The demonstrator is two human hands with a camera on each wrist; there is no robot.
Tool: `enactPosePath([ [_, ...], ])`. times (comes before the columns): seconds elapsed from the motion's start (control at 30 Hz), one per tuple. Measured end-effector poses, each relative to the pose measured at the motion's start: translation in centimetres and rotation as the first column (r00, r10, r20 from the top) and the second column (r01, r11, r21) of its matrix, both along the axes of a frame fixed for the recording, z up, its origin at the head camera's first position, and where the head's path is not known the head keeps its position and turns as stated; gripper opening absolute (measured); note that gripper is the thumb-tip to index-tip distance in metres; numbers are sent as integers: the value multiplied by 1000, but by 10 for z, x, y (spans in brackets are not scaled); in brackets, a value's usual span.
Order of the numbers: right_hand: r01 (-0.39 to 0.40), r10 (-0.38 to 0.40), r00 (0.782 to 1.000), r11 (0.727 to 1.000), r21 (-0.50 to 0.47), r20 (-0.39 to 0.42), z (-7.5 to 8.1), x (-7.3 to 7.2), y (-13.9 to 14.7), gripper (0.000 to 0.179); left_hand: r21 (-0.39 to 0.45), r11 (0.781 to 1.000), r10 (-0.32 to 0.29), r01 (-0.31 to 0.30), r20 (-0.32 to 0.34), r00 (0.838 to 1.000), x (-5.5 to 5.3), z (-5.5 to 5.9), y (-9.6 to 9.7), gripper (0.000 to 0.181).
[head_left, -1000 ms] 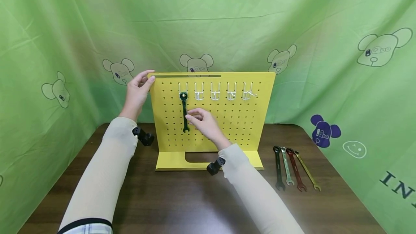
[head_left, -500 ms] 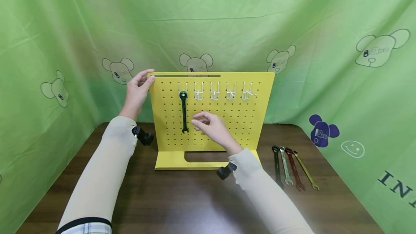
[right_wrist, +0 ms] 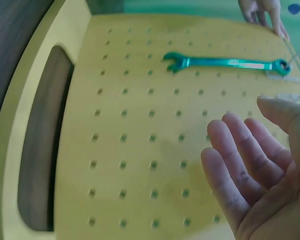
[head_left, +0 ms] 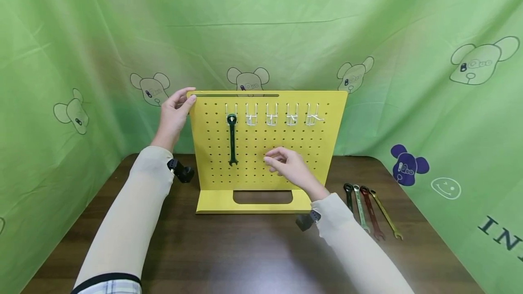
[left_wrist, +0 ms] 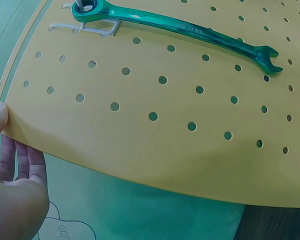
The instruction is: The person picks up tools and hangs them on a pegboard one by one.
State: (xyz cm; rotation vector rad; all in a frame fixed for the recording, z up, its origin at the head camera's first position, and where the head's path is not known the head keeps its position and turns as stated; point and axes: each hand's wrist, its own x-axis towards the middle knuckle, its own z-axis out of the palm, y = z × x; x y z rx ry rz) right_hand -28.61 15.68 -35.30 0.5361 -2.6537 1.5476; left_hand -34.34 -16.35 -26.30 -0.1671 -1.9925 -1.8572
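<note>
A green combination wrench (head_left: 232, 142) hangs by its ring end from the leftmost white hook of a yellow pegboard (head_left: 261, 167). My left hand (head_left: 172, 117) grips the board's upper left corner, thumb in front and fingers behind, as the left wrist view also shows. In front of the board's lower right part, my right hand (head_left: 290, 165) is held in the air with nothing in it. Its fingers (right_wrist: 247, 165) are loosely bent and apart from the wrench. Several more wrenches lie side by side on the table at the right: black (head_left: 348, 194), silver (head_left: 360, 203), red (head_left: 371, 208) and yellow (head_left: 385, 214).
To the right of the hanging wrench, several white wire hooks (head_left: 271, 115) stand in a row with nothing on them. The brown wooden table (head_left: 229, 248) carries the board's base (head_left: 214, 202). A green printed curtain (head_left: 261, 22) surrounds the back and sides.
My right hand has let go of the green wrench's shaft and moved right and slightly down, away from it. The wrench stays hanging. My left hand keeps its hold on the board.
</note>
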Motion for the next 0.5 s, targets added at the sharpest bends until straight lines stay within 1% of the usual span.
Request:
enactPosePath([
  [0.23, 49, -48, 999, 996, 76, -11, -11, 6, 41, 35, -10, 1000, 2, -3, -3, 1000, 1, -1, 1, 32],
  [0.5, 139, -142, 990, 979, 149, 8, -26, 14, 93, 38, 2, 1000, 1, -1, 0, 1000, -1, -1, 0, 32],
])
